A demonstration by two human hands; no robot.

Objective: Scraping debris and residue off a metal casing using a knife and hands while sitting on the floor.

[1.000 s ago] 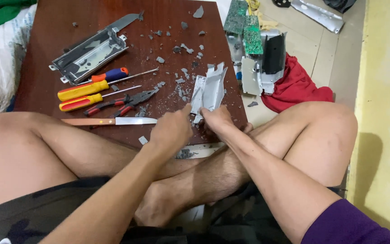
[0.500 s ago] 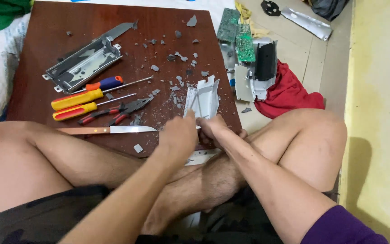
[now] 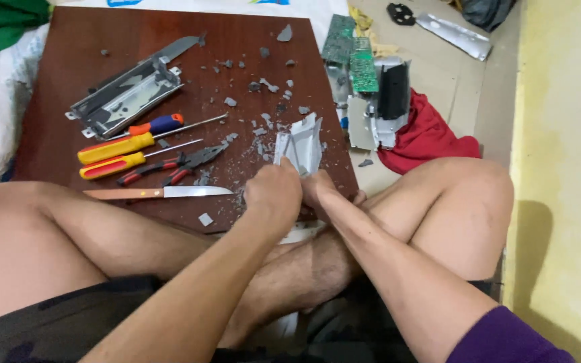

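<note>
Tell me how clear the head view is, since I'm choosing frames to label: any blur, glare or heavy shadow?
Head view: lighting soft and even; the brown board shows only a mild sheen, no harsh glare. The screwdrivers and knife look sharp. The left hand and right hand gripping the grey plastic piece are slightly soft. A faint shadow falls on the yellow wall.

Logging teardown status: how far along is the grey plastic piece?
Done: grey fragments litter the brown board; a metal frame and green circuit boards lie aside. In hand: left hand and right hand grip the grey plastic piece. Left: that piece is mostly whole.
</note>
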